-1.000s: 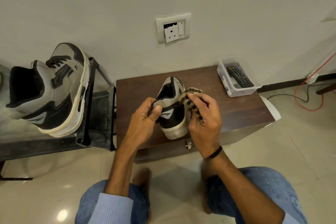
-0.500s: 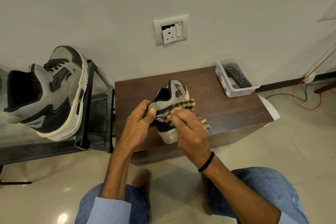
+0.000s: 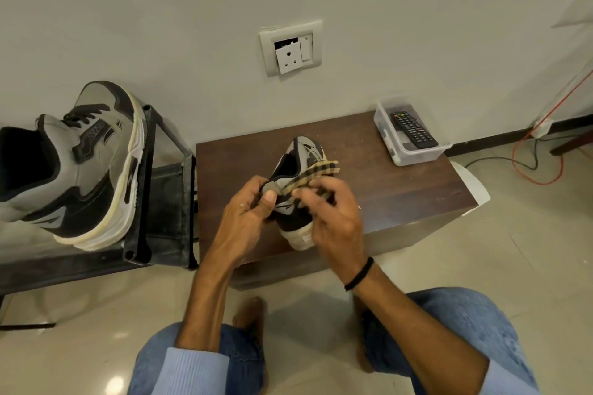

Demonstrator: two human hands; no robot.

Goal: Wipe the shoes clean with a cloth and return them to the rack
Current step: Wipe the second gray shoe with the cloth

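A pale tiled floor point(image 3: 481, 250) runs up to a plain wall, and against that wall stands a low dark wooden table point(image 3: 401, 183). Just to its left is a black metal rack point(image 3: 167, 202). On the rack's top shelf rests one grey-and-black shoe point(image 3: 93, 170), toe toward the wall and its white sole turned toward the table side. The second shoe point(image 3: 300, 154) of the pair is over the middle of the table in the person's hands, heel nearest the person and toe pointing at the wall. Whether it touches the tabletop cannot be told. The left hand point(image 3: 247, 218) grips the heel collar, with the thumb pressed flat on the near side and the other fingers curled round behind. The right hand point(image 3: 335, 218) has its fingers curled close together, somewhat blurred, and holds a checked cloth point(image 3: 321, 170) against the shoe's right side. The cloth's free edge sticks out past the fingertips toward the toe. A clear plastic box point(image 3: 417, 154) sits on the table's far right corner, well apart from the shoe, with a black remote point(image 3: 414, 130) lying in it. A black band point(image 3: 359, 274) circles the right wrist.
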